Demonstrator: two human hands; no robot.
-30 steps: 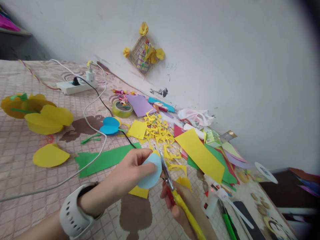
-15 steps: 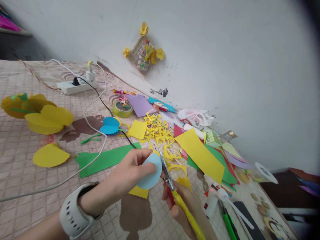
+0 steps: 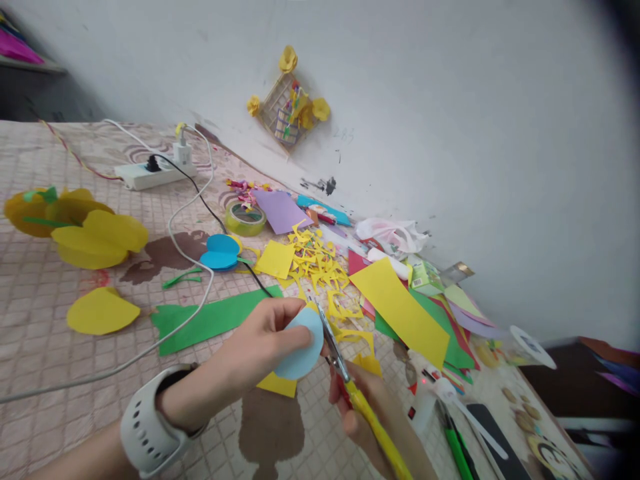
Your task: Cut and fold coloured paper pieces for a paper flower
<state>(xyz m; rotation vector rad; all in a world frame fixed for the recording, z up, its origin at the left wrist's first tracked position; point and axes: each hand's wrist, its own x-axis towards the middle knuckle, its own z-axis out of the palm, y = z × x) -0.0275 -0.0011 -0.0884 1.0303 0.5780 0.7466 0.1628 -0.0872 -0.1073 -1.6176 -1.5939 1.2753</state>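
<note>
Between thumb and fingers, my left hand (image 3: pixel 270 340) pinches a light blue paper circle (image 3: pixel 301 350), with a bit of yellow paper showing at its top edge. My right hand (image 3: pixel 367 407) is wrapped around scissors (image 3: pixel 337 357) with yellow and red handles. Their blades point up and lie along the right edge of the blue circle. Under my left hand lies a piece of yellow paper (image 3: pixel 278 384), partly hidden. Yellow paper scraps (image 3: pixel 320 263) are heaped just beyond the blades. A green paper strip (image 3: pixel 210 317) extends to the left of my left hand.
Folded yellow paper shapes (image 3: pixel 97 237) and a blue one (image 3: pixel 220 252) stand on the left. A power strip (image 3: pixel 153 175) trails cables across the cloth. Clear tape (image 3: pixel 245 219) lies near the wall. At right are yellow paper (image 3: pixel 400 310), a glue gun (image 3: pixel 445 400) and a green-handled cutter (image 3: pixel 457 443).
Both hands stay almost in place with the circle and the scissors. The scissor blades appear slightly closer together, and the fingers of my right hand have shifted a little.
</note>
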